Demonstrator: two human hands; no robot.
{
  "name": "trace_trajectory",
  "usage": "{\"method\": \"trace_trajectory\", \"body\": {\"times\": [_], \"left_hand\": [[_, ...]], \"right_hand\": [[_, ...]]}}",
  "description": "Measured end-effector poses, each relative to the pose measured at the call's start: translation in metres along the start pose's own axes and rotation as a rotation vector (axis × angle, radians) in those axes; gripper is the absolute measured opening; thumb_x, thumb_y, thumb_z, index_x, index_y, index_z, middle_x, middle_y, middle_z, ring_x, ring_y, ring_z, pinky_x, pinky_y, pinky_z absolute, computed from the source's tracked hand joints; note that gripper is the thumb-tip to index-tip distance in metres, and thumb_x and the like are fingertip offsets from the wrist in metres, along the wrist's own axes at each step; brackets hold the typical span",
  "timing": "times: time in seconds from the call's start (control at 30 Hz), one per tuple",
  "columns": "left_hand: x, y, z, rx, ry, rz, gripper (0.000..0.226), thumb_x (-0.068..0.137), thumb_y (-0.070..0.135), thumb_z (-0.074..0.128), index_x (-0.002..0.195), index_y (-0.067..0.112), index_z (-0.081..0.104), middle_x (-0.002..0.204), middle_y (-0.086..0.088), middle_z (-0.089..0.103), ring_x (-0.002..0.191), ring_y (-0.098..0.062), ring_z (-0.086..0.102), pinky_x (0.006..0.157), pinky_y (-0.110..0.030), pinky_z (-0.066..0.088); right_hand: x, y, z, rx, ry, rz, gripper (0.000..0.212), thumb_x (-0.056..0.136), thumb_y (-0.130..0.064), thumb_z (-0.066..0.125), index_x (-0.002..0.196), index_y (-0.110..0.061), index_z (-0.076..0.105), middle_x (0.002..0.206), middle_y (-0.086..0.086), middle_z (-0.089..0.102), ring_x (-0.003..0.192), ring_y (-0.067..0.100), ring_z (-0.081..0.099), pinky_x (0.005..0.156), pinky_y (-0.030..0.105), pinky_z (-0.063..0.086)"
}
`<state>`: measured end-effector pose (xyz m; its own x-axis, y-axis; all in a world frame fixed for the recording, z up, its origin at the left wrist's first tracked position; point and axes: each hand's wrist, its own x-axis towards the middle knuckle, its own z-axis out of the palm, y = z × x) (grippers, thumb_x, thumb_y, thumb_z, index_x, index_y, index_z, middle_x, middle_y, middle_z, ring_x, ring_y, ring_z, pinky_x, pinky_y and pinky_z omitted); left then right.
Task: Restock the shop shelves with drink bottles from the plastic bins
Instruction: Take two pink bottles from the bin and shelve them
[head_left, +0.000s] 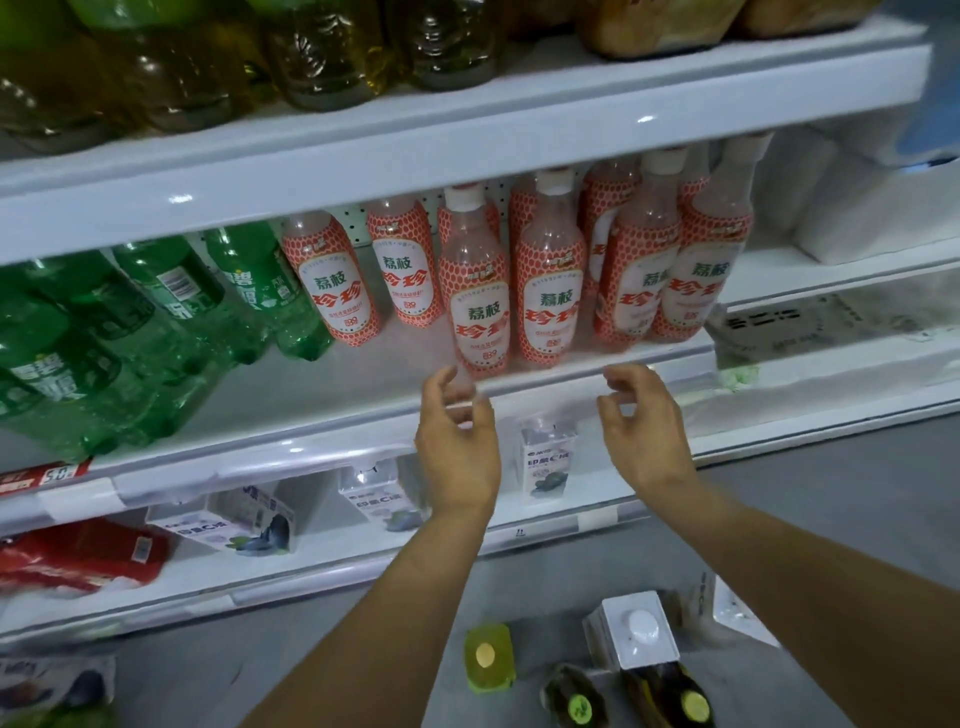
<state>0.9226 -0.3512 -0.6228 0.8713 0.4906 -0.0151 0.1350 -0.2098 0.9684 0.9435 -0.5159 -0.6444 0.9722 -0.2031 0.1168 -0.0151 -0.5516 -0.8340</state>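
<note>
Both hands are observed raised before the front edge of the middle shelf (311, 395). The left hand (457, 447) is held with its fingers (441, 382) loosely curled and parted from the thumb; nothing is gripped. The right hand (644, 431) is held likewise, fingers (618, 376) bent inward, nothing held.

The red-patterned drink bottles (478, 301) are found standing upright on that shelf, just beyond the fingertips and apart from them. The nearest two are set at the front edge, one just past the left fingers, the other between the two hands. More of the same kind are ranked behind and beyond the right fingers.

Green bottles (171, 306) are noted on the same shelf, well to the left of the left fingers. White cartons (545, 462) are recorded below the fingers, on the lower shelf. Beneath the forearms, a white-capped carton (636, 631) and dark bottles (576, 699) with yellow-green caps are seen; what holds them cannot be made out.
</note>
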Motion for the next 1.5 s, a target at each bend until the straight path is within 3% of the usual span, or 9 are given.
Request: {"method": "trace_trajectory", "body": {"times": [0.1,0.27,0.67,0.8,0.97,1.17,1.3,1.4,1.5], "left_hand": [[-0.036,0.01,0.004,-0.146,-0.03,-0.197,0.035,0.098,0.002,0.052,0.129,0.018,0.05,0.093,-0.01,0.07,0.068,-0.015,0.065,0.077,-0.036,0.058],[-0.106,0.007,0.013,-0.217,-0.086,-0.365,0.025,0.099,0.0,0.05,0.12,0.014,0.054,0.08,-0.007,0.067,0.061,-0.015,0.06,0.054,-0.021,0.051],[-0.319,-0.022,0.036,-0.12,-0.302,-0.622,0.023,0.099,0.004,0.051,0.12,0.009,0.059,0.075,-0.004,0.063,0.059,-0.015,0.057,0.045,-0.017,0.048],[-0.383,-0.054,0.033,-0.076,-0.325,-0.706,0.023,0.099,0.002,0.051,0.118,0.008,0.061,0.071,-0.004,0.06,0.055,-0.014,0.052,0.051,-0.023,0.04],[-0.453,-0.098,0.025,-0.053,-0.368,-0.828,0.019,0.096,-0.001,0.051,0.109,0.01,0.06,0.075,-0.008,0.06,0.059,-0.017,0.053,0.05,-0.023,0.041],[-0.522,-0.158,0.03,0.104,-0.524,-0.822,0.017,0.096,0.003,0.055,0.103,0.012,0.067,0.084,-0.012,0.064,0.071,-0.022,0.057,0.059,-0.027,0.046],[-0.56,-0.204,0.039,0.203,-0.684,-0.732,0.025,0.093,-0.003,0.057,0.099,0.017,0.07,0.083,-0.01,0.066,0.074,-0.023,0.059,0.061,-0.026,0.046],[-0.588,-0.241,0.046,0.261,-0.766,-0.687,0.026,0.092,-0.008,0.056,0.1,0.014,0.069,0.088,-0.01,0.066,0.077,-0.022,0.059,0.063,-0.027,0.047],[-0.608,-0.27,0.05,0.381,-0.917,-0.579,0.039,0.095,0.003,0.054,0.133,0.013,0.057,0.112,-0.003,0.06,0.104,-0.022,0.06,0.092,-0.034,0.052]], "right_hand": [[-0.025,0.013,-0.024,0.001,-0.024,-0.016,0.018,0.096,-0.009,0.056,0.113,-0.009,0.062,0.108,0.008,0.065,0.088,0.019,0.059,0.086,0.04,0.052],[-0.078,0.041,-0.069,0.078,-0.097,-0.001,0.012,0.095,-0.016,0.054,0.097,-0.014,0.066,0.088,0.004,0.066,0.081,0.027,0.064,0.081,0.052,0.054],[-0.228,0.127,-0.18,0.009,-0.307,0.142,0.02,0.089,-0.037,0.049,0.076,-0.026,0.06,0.077,0.006,0.066,0.075,0.033,0.065,0.074,0.053,0.055],[-0.284,0.161,-0.213,-0.03,-0.402,0.214,0.03,0.081,-0.05,0.043,0.088,-0.027,0.06,0.073,0.012,0.065,0.071,0.035,0.063,0.071,0.056,0.054],[-0.353,0.211,-0.24,-0.068,-0.415,0.376,0.017,0.096,-0.016,0.055,0.083,-0.011,0.064,0.075,0.012,0.066,0.072,0.031,0.065,0.072,0.052,0.056],[-0.428,0.273,-0.25,-0.155,-0.477,0.546,0.026,0.093,-0.005,0.058,0.074,-0.022,0.058,0.068,-0.002,0.059,0.071,0.025,0.058,0.072,0.035,0.048],[-0.472,0.312,-0.262,-0.309,-0.507,0.549,0.003,0.088,-0.016,0.063,0.089,-0.015,0.061,0.092,0.009,0.062,0.088,0.028,0.059,0.079,0.034,0.045],[-0.507,0.345,-0.277,-0.477,-0.525,0.667,0.048,0.082,-0.019,0.072,0.125,-0.005,0.055,0.116,0.017,0.056,0.113,0.036,0.055,0.092,0.037,0.045],[-0.537,0.368,-0.278,-0.502,-0.561,0.731,0.058,0.079,-0.013,0.071,0.131,-0.003,0.048,0.118,0.02,0.058,0.112,0.037,0.058,0.089,0.037,0.048]]}}
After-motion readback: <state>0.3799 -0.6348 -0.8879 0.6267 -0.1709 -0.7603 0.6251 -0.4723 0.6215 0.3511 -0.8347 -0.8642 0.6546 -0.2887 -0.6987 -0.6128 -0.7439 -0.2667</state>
